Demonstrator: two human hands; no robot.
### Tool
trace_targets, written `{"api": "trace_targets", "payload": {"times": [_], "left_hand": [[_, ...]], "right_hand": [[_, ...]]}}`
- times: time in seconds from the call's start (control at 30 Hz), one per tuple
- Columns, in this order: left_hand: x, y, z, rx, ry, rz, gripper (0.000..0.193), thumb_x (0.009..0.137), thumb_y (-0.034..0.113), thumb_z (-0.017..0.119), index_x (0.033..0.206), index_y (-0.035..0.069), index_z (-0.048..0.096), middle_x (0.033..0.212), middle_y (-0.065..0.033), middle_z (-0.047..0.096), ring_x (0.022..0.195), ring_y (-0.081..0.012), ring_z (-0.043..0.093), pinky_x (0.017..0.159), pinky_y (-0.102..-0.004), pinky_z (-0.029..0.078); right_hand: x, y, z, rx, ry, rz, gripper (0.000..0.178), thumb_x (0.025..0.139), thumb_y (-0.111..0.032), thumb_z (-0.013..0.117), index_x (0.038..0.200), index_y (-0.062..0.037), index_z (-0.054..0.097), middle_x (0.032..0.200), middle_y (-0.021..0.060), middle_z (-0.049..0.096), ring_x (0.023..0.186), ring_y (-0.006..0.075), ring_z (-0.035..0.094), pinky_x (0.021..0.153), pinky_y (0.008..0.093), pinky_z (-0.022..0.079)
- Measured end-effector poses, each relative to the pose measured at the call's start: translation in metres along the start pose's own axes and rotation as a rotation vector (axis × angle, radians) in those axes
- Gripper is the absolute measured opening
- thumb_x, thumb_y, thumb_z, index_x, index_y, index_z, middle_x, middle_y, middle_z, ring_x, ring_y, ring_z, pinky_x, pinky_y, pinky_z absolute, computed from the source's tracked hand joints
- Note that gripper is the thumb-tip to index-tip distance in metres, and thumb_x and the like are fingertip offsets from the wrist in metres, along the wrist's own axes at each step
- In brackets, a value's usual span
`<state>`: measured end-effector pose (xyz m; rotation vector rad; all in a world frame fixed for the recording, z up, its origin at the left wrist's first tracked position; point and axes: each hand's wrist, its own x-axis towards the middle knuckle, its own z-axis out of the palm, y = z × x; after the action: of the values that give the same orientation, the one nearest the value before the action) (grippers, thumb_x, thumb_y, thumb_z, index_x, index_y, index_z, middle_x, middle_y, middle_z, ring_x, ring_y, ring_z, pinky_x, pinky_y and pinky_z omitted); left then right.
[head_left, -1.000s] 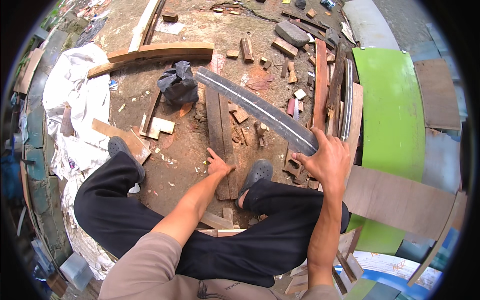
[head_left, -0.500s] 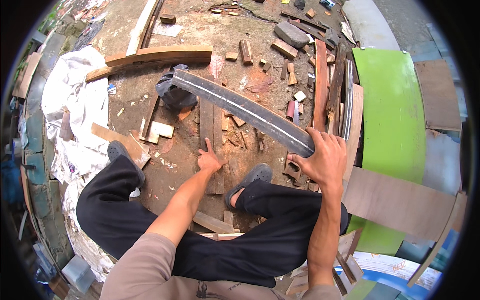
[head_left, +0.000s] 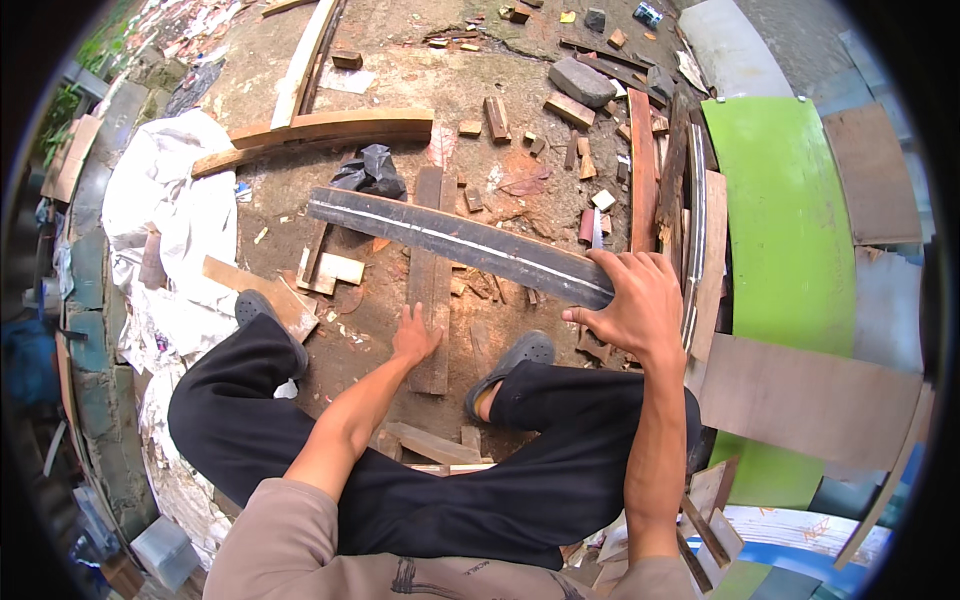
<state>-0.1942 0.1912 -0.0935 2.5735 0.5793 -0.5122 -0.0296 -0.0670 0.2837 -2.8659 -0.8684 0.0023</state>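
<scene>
Right hand [head_left: 640,305] pinches striped board [head_left: 460,245] at its right end, board slanting mid-scene across brown plank [head_left: 430,285] and partly blocking black bag [head_left: 372,172], left hand [head_left: 416,335] fingers spread on plank, wood offcuts [head_left: 497,119] far, green panel [head_left: 785,270] right, white sack [head_left: 170,210] left.

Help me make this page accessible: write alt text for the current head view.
A person's right hand grips one end of a long dark-grey board with a white stripe; the left hand spreads over a brown wooden plank on the littered brown ground. Small brown wooden blocks lie scattered beyond.
</scene>
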Motion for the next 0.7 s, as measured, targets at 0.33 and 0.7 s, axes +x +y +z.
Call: {"api": "trace_targets", "payload": {"times": [0.33,0.7], "left_hand": [[-0.069,0.050,-0.137,-0.006,0.061,0.809,0.039,0.091,0.040,0.066,0.072,0.006,0.065,0.058,-0.0132,0.062,0.057,-0.0306,0.065,0.055,-0.0420,0.050],[-0.142,0.107,-0.334,0.245,0.685,1.073,0.057,0.073,0.032,0.082,0.124,0.015,0.060,0.124,-0.0056,0.057,0.119,-0.0244,0.054,0.101,-0.0438,0.042]], "right_hand": [[-0.007,-0.014,0.014,0.044,-0.028,-0.096,0.105,0.050,-0.060,0.089,0.136,-0.0113,0.051,0.091,0.0141,0.070,0.090,0.0292,0.066,0.090,0.0383,0.044],[-0.013,-0.053,-0.004,0.202,0.036,-0.273,0.118,0.051,-0.058,0.089,0.145,-0.0078,0.040,0.097,0.0164,0.071,0.096,0.0322,0.067,0.098,0.0413,0.042]]}}
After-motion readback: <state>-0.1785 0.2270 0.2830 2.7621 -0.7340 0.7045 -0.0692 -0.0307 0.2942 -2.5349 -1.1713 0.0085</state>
